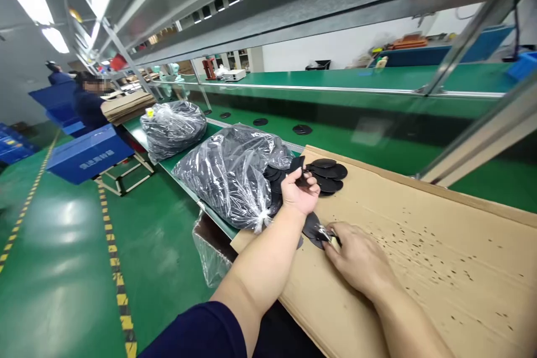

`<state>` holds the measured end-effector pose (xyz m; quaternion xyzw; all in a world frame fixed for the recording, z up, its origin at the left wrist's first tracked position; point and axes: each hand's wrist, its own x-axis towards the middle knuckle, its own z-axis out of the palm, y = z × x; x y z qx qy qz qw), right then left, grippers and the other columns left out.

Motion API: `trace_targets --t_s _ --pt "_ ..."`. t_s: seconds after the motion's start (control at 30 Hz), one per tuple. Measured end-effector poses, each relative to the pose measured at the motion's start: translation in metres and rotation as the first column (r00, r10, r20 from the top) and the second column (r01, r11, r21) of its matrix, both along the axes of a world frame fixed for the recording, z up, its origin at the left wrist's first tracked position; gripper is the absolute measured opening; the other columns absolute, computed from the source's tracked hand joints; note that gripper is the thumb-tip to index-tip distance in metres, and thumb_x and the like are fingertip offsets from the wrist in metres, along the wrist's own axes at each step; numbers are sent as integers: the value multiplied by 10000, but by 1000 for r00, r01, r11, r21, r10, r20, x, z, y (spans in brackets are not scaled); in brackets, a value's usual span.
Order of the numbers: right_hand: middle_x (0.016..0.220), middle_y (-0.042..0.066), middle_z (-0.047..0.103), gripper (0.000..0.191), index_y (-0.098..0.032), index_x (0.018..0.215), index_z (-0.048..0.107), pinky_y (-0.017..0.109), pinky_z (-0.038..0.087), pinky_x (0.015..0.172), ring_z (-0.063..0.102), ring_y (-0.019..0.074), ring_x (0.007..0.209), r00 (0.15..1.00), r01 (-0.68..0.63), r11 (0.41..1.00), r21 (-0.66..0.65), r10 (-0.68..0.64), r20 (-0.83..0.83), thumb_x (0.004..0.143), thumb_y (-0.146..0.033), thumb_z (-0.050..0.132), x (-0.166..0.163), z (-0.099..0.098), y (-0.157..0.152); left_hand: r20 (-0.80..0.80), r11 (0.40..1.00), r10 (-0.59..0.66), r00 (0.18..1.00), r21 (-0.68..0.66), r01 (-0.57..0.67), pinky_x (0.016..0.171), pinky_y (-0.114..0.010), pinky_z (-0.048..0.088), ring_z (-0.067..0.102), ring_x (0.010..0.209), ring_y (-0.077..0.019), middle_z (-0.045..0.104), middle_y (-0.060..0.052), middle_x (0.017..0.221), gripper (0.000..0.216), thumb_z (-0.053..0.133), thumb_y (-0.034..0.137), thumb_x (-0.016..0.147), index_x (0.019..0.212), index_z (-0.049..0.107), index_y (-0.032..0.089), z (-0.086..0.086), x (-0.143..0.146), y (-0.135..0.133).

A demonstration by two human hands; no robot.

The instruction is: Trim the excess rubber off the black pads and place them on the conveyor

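Observation:
My left hand reaches forward over a cardboard sheet and pinches a black disc taken from a small heap of black discs. My right hand rests lower on the cardboard, fingers closed around a small metal tool whose tip touches another black disc lying flat. A clear plastic bag full of black discs lies just left of my left hand.
A second tied bag of discs sits further left on the green bench. Three loose discs lie on the green conveyor beyond. A person works at the far left beside blue crates. Metal rack posts rise at right.

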<state>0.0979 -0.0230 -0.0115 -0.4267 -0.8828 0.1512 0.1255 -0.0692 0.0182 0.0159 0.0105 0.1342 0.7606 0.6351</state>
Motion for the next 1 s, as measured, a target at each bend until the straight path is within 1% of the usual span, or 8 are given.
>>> trace_targets --t_s 0.1,0.27,0.43,0.63,0.8,0.9,0.97,1.0 --pt "1017 81 678 220 -221 996 586 408 420 800 602 292 948 999 41 998 41 -41 -1 814 -279 478 8 -4 5 39 999 -5 999 -33 6 446 -175 288 433 523 -74 434 3 650 67 572 153 761 822 592 131 -1 3 1" --pt "1057 69 669 242 -220 1017 598 376 428 845 604 251 958 983 -172 984 43 175 -61 810 -259 480 3 -7 3 20 998 -9 1000 -59 10 440 -176 287 453 520 -80 454 0 638 77 593 147 748 820 603 121 -4 5 4" --pt "987 88 672 203 -186 971 601 351 427 835 605 243 919 992 -116 993 4 116 -54 822 -234 472 -3 -3 -1 -42 994 -44 998 -104 39 445 -179 281 447 510 -75 460 4 629 56 569 148 768 810 603 130 -3 8 3" --pt "964 86 672 179 -188 949 602 304 402 842 598 224 926 998 -61 998 -20 61 -33 798 -202 508 -3 7 -10 -227 985 -85 970 -165 48 469 -185 289 454 524 -65 481 20 628 37 607 184 770 797 600 160 -2 12 2" --pt "944 71 679 193 -211 951 600 287 397 769 606 213 879 991 113 992 -63 -116 -59 780 -193 511 7 11 -8 -309 988 -65 949 -156 17 474 -185 312 488 523 -60 509 38 625 115 652 190 711 801 587 162 -6 13 5" --pt "894 60 680 181 -220 928 602 295 399 736 603 213 829 946 273 956 -106 -287 -149 766 -211 522 19 12 -1 -450 980 -69 890 -196 -23 460 -196 320 534 527 -81 545 34 628 197 704 208 648 776 564 152 -9 22 5" --pt "806 38 661 129 -220 858 598 294 406 698 587 201 753 850 377 902 -211 -427 -309 736 -246 564 25 11 4 -574 980 -79 815 -194 -42 456 -206 338 561 529 -103 571 25 633 264 750 232 606 761 552 151 -12 31 3" --pt "752 19 640 120 -218 823 587 288 412 668 570 187 702 747 409 859 -307 -508 -428 711 -263 593 28 11 7 -632 982 -86 770 -185 -42 457 -211 350 572 533 -113 584 21 639 292 770 250 592 763 554 151 -14 35 2"
